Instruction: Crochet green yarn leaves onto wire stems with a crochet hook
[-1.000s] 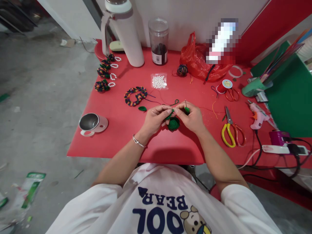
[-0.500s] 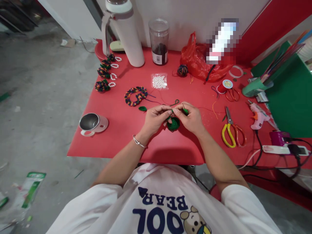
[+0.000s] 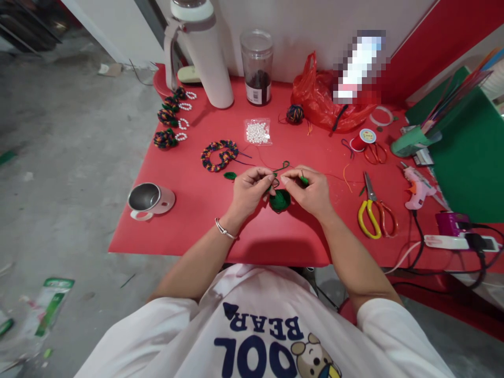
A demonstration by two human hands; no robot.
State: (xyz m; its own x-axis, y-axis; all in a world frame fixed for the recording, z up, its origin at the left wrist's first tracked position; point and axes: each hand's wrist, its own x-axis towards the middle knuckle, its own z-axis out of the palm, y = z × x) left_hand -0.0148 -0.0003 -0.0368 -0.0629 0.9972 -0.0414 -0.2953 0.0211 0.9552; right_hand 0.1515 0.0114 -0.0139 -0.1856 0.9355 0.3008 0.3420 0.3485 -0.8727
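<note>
My left hand (image 3: pixel 250 191) is closed, thumb and forefinger pinching a strand of green yarn (image 3: pixel 284 166), whose loose looped tail lies above the fingertips. In my right hand (image 3: pixel 313 191), also closed, is what looks like a crochet hook with a green grip (image 3: pixel 304 180); most of it is hidden by the fingers. A small gap separates the two sets of fingertips. Just below them on the red table sits a green yarn ball (image 3: pixel 280 200). A small green crocheted leaf (image 3: pixel 230 176) lies beside my left hand, near a multicoloured crocheted strip (image 3: pixel 216 156) curled in a loop.
A steel-lined mug (image 3: pixel 151 199) stands at left. Behind are a white thermos (image 3: pixel 210 58), a clear jar (image 3: pixel 256 68), a bag of white beads (image 3: pixel 258 131) and a red plastic bag (image 3: pixel 315 94). Yellow-handled scissors (image 3: pixel 370 210) and a pink glue gun (image 3: pixel 418 186) lie at right.
My right hand has moved slightly to the right, away from my left hand, opening a gap between the fingertips. My left hand stays nearly in place.
</note>
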